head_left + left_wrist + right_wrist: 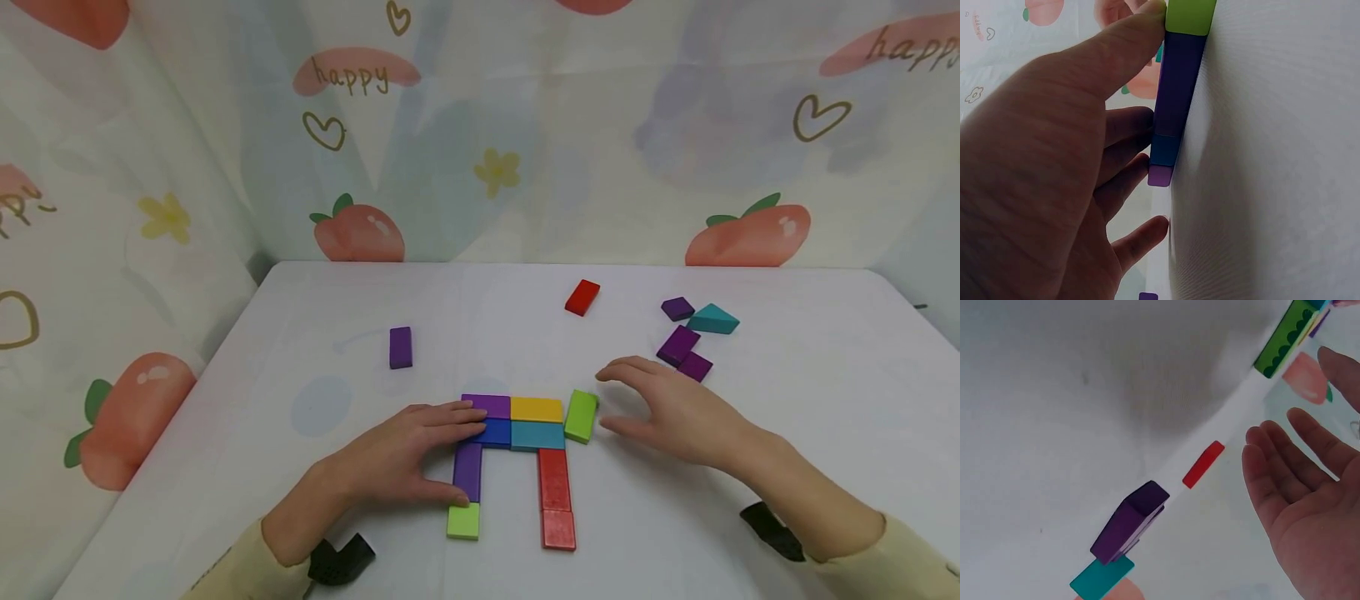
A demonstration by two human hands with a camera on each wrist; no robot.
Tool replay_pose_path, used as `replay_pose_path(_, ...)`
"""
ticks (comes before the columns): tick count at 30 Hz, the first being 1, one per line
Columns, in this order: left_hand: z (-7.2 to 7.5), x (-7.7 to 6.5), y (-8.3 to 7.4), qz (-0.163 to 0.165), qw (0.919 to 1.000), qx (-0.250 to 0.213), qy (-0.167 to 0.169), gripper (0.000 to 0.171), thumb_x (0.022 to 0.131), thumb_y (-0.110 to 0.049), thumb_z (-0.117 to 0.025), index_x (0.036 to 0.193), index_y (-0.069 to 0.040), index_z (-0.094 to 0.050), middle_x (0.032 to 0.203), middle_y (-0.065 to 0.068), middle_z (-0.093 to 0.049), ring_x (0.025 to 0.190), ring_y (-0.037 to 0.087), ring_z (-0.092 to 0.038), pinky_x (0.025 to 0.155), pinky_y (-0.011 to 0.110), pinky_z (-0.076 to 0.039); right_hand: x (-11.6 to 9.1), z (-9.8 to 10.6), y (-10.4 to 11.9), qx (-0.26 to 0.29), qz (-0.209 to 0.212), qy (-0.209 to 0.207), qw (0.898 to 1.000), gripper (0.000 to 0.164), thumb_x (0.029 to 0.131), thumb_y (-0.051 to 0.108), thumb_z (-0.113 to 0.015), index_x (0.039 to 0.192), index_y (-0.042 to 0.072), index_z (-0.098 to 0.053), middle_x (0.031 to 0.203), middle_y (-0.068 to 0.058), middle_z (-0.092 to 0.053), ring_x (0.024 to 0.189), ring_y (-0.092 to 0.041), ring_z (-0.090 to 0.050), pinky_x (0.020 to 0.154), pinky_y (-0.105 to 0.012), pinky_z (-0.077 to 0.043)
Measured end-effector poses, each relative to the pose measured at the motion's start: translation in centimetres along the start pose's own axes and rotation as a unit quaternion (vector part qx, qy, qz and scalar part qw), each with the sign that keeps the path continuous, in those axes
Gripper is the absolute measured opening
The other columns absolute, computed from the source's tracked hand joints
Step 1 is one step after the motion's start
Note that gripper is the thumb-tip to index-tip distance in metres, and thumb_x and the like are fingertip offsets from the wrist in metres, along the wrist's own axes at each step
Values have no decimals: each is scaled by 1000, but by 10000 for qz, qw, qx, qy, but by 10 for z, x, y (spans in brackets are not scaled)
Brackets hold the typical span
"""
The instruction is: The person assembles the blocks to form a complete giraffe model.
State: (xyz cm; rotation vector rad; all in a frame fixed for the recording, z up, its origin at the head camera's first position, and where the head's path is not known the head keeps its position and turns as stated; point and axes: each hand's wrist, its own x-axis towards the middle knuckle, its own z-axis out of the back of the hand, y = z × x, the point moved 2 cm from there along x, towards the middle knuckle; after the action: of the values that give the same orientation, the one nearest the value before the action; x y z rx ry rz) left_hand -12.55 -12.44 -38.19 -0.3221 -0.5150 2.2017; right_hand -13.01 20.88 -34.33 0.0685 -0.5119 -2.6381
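Flat coloured blocks lie together in an arch shape in the head view. Its top has a purple block (487,406), a yellow block (536,409), a blue block (495,432) and a teal block (537,436). The left leg is a purple block (468,472) above a lime green block (463,522); red blocks (555,479) form the right leg. My left hand (397,454) rests its straight fingers on the blue and purple blocks, its thumb by the lime end. Beside a tilted green block (581,416), my right hand (671,408) is held with fingers spread and nothing in them.
A lone purple block (401,347) lies to the upper left and a red block (582,297) at the back. Beyond my right hand are several purple blocks (678,344) and a teal triangle (713,318). A patterned curtain (540,125) hangs behind the white table (240,467).
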Motion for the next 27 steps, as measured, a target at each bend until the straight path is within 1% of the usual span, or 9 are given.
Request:
replay_pose_path(8,0,-1,1,-140,9999,-16,-46,79,86,-53,-76,152,-19,-49,159,-12,-37,149,11,-24,119,43,-27,-2,11,-20,-15,-197,-235,9995,53,86,27,-81,131,5,-64,131,-16,-61,120,-38,-57,92,-57,-53)
replay_pose_path(15,0,-1,1,-79,10000,-48,-32,79,86,-53,-76,152,-20,-48,159,-12,-37,149,12,-24,119,43,-27,-4,20,-42,-54,-340,-509,9981,55,86,25,-83,131,2,-62,130,-22,-59,120,-41,-55,94,-61,-49)
replay_pose_path(19,0,-1,1,-100,9999,-40,-43,79,86,-53,-76,152,-20,-49,159,-12,-37,149,12,-24,119,43,-27,-6,23,-57,-107,-476,-595,9970,58,85,26,-83,132,0,-60,131,-26,-56,119,-45,-54,93,-64,-49)
replay_pose_path(22,0,-1,1,-115,9999,-61,-33,79,86,-53,-76,152,-20,-49,159,-12,-37,149,12,-24,119,43,-27,-8,24,-69,-98,-594,-568,9966,62,85,29,-83,133,-1,-58,132,-28,-53,118,-47,-53,91,-65,-49)
replay_pose_path(27,0,0,1,-110,9999,-74,-26,78,86,-53,-76,152,-20,-49,159,-12,-37,149,11,-24,119,43,-27,-9,22,-84,-128,-791,-421,9959,66,84,32,-84,133,-3,-57,133,-31,-49,122,-50,-46,93,-67,-46)
